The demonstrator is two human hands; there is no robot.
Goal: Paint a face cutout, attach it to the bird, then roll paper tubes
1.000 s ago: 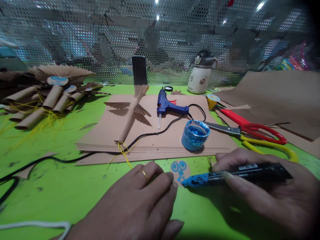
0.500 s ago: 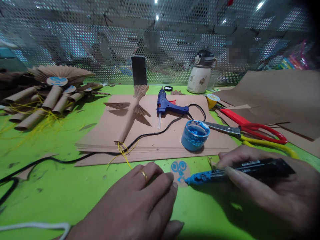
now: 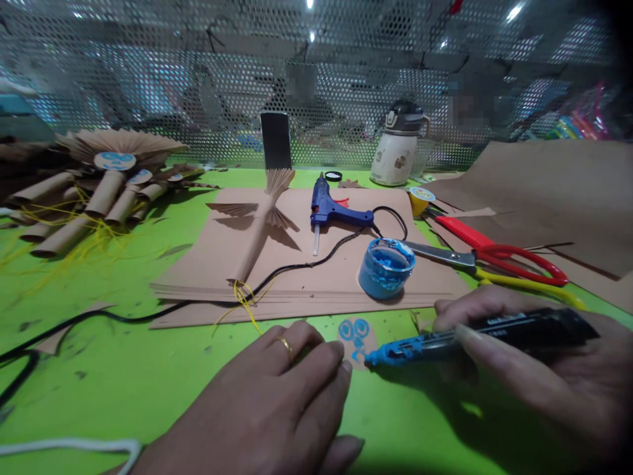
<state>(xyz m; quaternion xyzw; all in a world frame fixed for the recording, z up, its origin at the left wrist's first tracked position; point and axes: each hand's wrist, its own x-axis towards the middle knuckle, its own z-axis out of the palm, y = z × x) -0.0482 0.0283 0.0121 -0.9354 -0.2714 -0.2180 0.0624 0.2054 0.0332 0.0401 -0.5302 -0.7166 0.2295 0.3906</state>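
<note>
A small brown paper disc lies on the green table, with two blue ringed eyes and more blue strokes below them. My right hand is closed around a black marker pen whose front end is smeared blue. The pen's tip touches the lower right part of the disc. My left hand lies on the table with its fingers laid out, the index fingertip at the disc's left edge. Behind the disc, an uncapped jar of blue paint stands on a stack of brown paper.
A blue glue gun and a pleated paper figure lie on the stack; a black cord crosses it. Red-and-yellow scissors lie right. Paper tubes with fans are heaped left. A phone and bottle stand behind.
The marker's tip has shifted slightly left over the disc, and its rear end has risen a little with my right hand. My left hand has stayed in place.
</note>
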